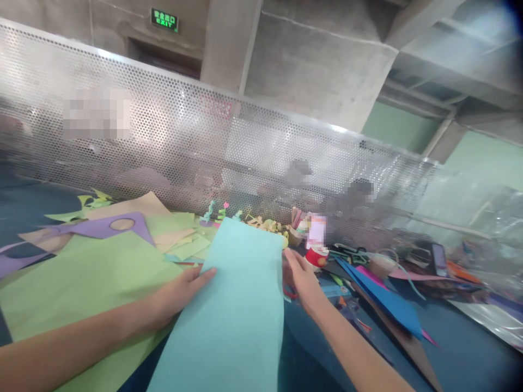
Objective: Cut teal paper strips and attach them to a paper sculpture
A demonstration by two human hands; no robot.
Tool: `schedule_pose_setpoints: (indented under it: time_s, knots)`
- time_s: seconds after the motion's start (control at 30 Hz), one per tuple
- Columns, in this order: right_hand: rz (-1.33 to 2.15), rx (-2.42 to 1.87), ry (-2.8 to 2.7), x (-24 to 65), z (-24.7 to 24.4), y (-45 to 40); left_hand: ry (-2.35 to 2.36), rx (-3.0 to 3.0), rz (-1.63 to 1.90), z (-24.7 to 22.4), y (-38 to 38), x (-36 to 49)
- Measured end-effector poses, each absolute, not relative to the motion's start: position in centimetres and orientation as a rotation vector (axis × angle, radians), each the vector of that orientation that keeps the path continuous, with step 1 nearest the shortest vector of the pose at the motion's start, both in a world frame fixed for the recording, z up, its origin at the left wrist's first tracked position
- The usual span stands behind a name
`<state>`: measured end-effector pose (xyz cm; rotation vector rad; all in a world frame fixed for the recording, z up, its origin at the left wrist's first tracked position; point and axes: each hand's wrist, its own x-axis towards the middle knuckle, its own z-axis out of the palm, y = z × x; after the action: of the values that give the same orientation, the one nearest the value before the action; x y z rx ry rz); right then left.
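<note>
Green paper (93,272) and purple paper (96,230) with a round hole cover the counter (474,348) at left; blue card (388,302) and a red cup (315,257) lie right. Behind stands a perforated metal screen (180,141). Between, a smooth, oblong turquoise sheet (241,305) is raised, the left hand (190,286) pinching one edge; the right hand (304,277), fingers half curled, meets the other, grip unclear.
</note>
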<state>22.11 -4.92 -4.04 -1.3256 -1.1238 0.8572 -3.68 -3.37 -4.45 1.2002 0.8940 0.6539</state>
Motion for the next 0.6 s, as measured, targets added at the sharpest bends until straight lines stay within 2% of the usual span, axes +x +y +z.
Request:
schedule_pose_setpoints:
  time_s: [0.17,0.47,0.6]
  knots:
    - [1.143,-1.285,-1.241,20.9,-3.6,-5.8,0.937,1.229,0.860,-5.1,-2.3,-3.9]
    - [0.848,-1.374,-1.385,19.9,-4.4,-5.8,0.952,1.215,0.976,-5.9,-1.6,-4.2]
    - [0.881,-1.422,-1.432,19.6,-4.5,-6.0,0.987,1.190,1.049,-6.3,-0.7,-4.4]
